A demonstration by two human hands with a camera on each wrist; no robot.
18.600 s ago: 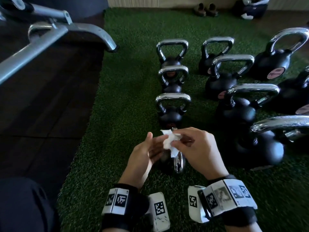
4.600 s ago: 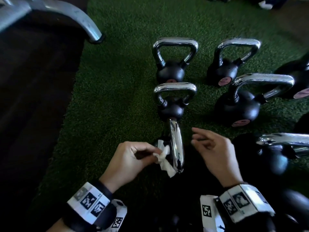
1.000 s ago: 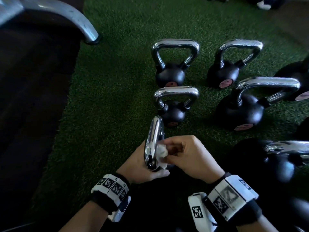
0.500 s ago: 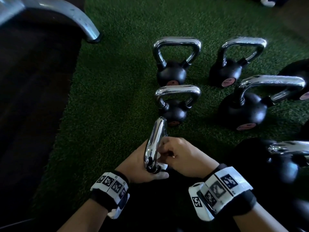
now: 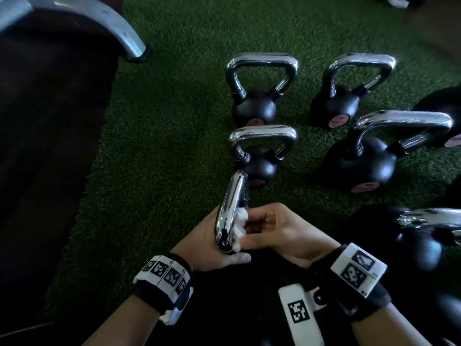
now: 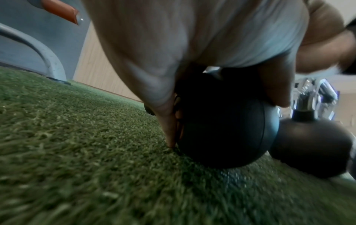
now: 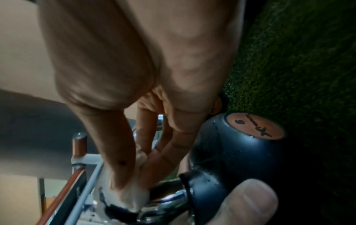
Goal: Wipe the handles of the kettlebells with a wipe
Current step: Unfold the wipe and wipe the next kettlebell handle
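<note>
Floor: green artificial turf (image 5: 174, 151); dark flooring (image 5: 45, 158) to its left, a grey metal frame leg (image 5: 119, 31) meeting the turf's edge.
Room: pale wall panelling (image 6: 96, 67) beyond the turf.
Kettlebells: nearest kettlebell (image 6: 221, 129) stands on the turf between my hands; others (image 5: 259, 106) upright beyond.
Writing: its orange disc (image 7: 254, 126) carries a "6"; the script beside it I cannot read.
Left grip (image 5: 207, 243): fingers steady the kettlebell's ball.
Right grip (image 5: 279, 233): pinches the white wipe (image 5: 239, 221) against the chrome handle (image 5: 229, 211).

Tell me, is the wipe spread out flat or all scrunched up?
Scrunched up. The wipe is a small bunched wad that the right hand pinches against the nearest kettlebell's shiny handle.
</note>
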